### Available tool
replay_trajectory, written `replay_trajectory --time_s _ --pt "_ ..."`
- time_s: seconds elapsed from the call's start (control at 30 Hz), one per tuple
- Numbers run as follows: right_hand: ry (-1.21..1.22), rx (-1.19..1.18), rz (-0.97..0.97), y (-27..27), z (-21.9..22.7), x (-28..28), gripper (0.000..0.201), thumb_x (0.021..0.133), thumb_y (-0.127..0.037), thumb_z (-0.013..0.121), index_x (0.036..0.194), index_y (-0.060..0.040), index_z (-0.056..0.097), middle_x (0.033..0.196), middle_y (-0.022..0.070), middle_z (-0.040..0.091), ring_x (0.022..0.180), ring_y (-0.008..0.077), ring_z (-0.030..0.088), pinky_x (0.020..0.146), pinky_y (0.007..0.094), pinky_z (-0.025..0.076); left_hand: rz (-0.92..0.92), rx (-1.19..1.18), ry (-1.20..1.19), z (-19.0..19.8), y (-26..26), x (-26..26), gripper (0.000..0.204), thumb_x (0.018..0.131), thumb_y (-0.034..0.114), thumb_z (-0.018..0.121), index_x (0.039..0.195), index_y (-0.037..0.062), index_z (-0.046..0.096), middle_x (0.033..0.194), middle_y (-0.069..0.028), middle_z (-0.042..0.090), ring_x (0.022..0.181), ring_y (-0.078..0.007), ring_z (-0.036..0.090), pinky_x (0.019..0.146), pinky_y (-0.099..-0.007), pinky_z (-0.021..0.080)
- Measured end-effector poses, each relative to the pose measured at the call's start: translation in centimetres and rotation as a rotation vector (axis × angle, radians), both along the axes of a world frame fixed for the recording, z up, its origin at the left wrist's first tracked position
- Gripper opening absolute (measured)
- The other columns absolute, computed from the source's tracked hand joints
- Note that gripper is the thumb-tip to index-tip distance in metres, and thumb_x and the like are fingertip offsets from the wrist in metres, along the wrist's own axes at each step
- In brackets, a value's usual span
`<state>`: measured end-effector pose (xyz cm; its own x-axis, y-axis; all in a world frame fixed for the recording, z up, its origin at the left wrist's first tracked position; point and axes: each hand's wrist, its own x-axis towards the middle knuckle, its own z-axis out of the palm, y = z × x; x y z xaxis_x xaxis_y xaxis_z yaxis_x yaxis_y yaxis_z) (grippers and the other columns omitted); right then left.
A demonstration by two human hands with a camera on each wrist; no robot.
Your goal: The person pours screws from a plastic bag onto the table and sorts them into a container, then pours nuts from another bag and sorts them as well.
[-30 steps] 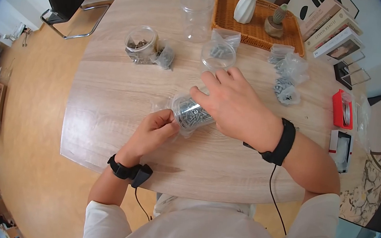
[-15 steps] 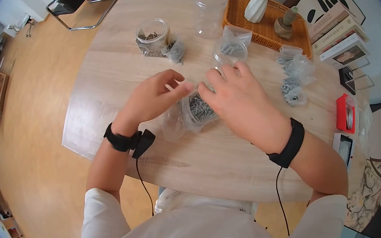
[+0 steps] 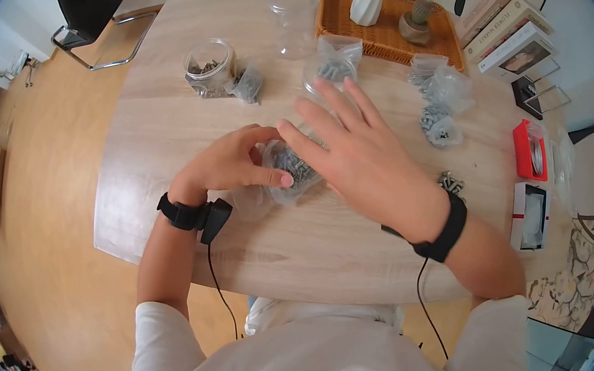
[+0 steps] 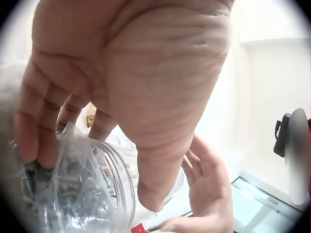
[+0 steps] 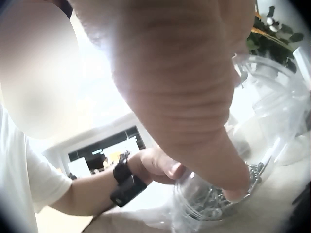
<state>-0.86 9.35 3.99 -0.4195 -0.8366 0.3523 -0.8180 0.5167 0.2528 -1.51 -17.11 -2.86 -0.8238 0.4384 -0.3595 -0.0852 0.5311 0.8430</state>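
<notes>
A clear jar (image 5: 194, 191) of screws lies tilted near the table's front, its mouth towards the left hand (image 3: 229, 160). Around that mouth is a thin clear plastic bag (image 4: 73, 194) with screws showing through. The left hand (image 4: 146, 82) curls about the jar's mouth end, fingers on the bag and thumb on the opposite side by the rim (image 4: 124, 179). Over the jar's other end spreads the right hand (image 3: 375, 158), fingers nearly straight; it covers much of the jar in the head view. In the right wrist view its thumb (image 5: 233, 179) is beside the screws.
An open jar of screws (image 3: 206, 80) with a small bag (image 3: 248, 85) stands at the back left. Empty clear jars (image 3: 290, 12), a wicker tray (image 3: 435, 50) and bagged screws (image 3: 433, 117) are farther back. Loose screws (image 3: 450, 182) lie by the right wrist.
The left hand let go of the rim, lifted, and has come back down around the mouth and bag. The right hand's bent fingers have straightened and spread. The head view has shifted slightly.
</notes>
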Motion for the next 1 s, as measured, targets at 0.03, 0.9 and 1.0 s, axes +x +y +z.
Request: replay_trajectory --time_s 0.03,0.9,1.0 --pt "-0.168 -0.206 -0.007 0.4 1.1 1.0 0.045 0.083 -0.009 0.082 0.126 -0.0068 0.070 0.119 0.0086 0.069 0.118 0.0324 0.065 0.108 0.0499 0.048 0.016 0.018 0.018 0.0 -0.1 0.2 0.088 0.076 0.033 0.101 0.149 0.0015 0.063 0.124 -0.0058 0.070 0.086 -0.0131 0.060 0.081 -0.0306 0.054" --pt "-1.837 -1.421 -0.238 -0.2 -11.3 5.3 0.048 0.101 0.002 0.070 0.146 0.0020 0.056 0.136 0.0141 0.068 0.125 0.0231 0.068 0.107 0.0403 0.059 0.142 0.371 -0.111 -2.1 -1.4 1.8 0.091 0.079 0.012 0.099 0.155 -0.0059 0.052 0.118 -0.0109 0.074 0.104 -0.0143 0.071 0.086 -0.0290 0.058" --pt "-1.732 -1.509 -0.283 0.0 -10.7 5.2 0.040 0.096 0.006 0.071 0.135 0.0005 0.061 0.125 0.0112 0.071 0.116 0.0195 0.070 0.100 0.0359 0.060 0.153 0.457 -0.165 -0.9 -0.3 2.1 0.092 0.080 0.008 0.098 0.157 -0.0054 0.049 0.119 -0.0118 0.074 0.103 -0.0147 0.072 0.085 -0.0283 0.059"
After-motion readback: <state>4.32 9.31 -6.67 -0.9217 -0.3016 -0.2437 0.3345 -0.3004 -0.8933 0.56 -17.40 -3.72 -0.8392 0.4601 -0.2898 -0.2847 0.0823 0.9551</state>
